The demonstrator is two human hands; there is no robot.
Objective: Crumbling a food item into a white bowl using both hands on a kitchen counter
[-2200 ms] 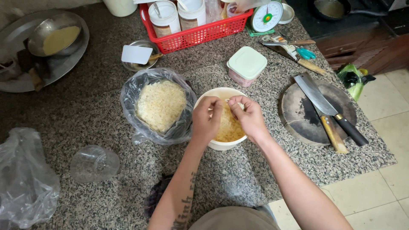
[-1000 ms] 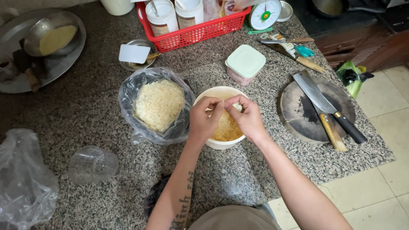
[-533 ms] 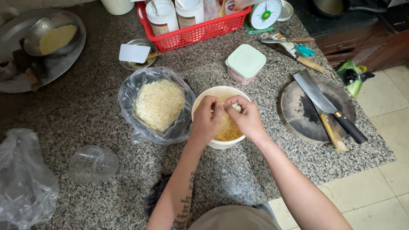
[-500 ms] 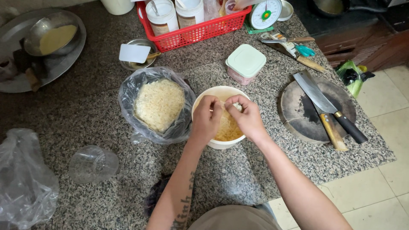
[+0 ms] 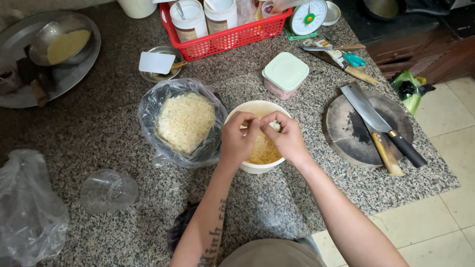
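Both my hands are over a cream bowl (image 5: 253,108) of yellowish shredded food on the granite counter (image 5: 74,143). My left hand (image 5: 238,138) and my right hand (image 5: 284,136) meet at the fingertips and pinch a small white lump of food (image 5: 273,125) between them. Left of the bowl sits a clear plastic bag (image 5: 183,121) lined open and filled with pale shredded food.
A round dark chopping board (image 5: 346,131) with a cleaver (image 5: 378,123) and a wooden-handled knife lies right. Behind are a lidded tub (image 5: 285,74), red basket (image 5: 227,32) of jars, a scale (image 5: 308,15), metal trays (image 5: 54,54). A clear cup (image 5: 106,189) and empty bag (image 5: 27,205) lie left.
My hands stay over the bowl; the fingers have shifted slightly as they work the white lump. Nothing else has moved.
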